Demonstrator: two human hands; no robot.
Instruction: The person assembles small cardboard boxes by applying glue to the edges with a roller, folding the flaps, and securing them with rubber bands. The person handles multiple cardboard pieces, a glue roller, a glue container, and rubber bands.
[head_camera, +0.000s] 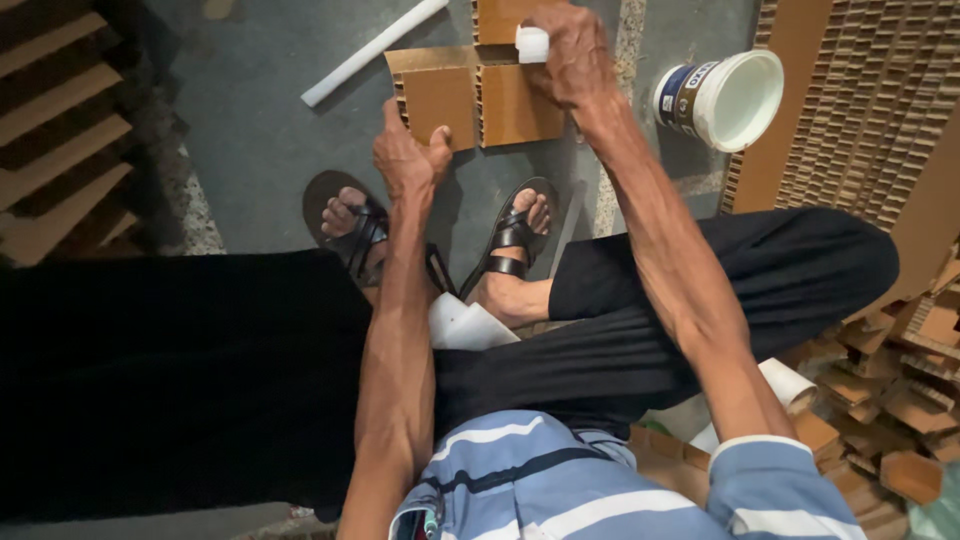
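Note:
I sit looking down past my knees at the concrete floor. My left hand (408, 152) grips the near edge of a brown honeycomb cardboard piece (440, 98) lying on the floor. My right hand (572, 52) is closed around a small white roller or applicator (532, 44) and presses it onto an adjoining cardboard piece (515, 105). Several such cardboard blocks sit together in a cluster in front of my sandalled feet (515, 235).
An open white tub (722, 98) lies tilted on the floor to the right. A white tube (370, 52) lies at the upper left. Honeycomb cardboard sheets (860, 100) stand at right, cut cardboard blocks (890, 400) are piled lower right, and cardboard strips (60, 120) are stacked at left.

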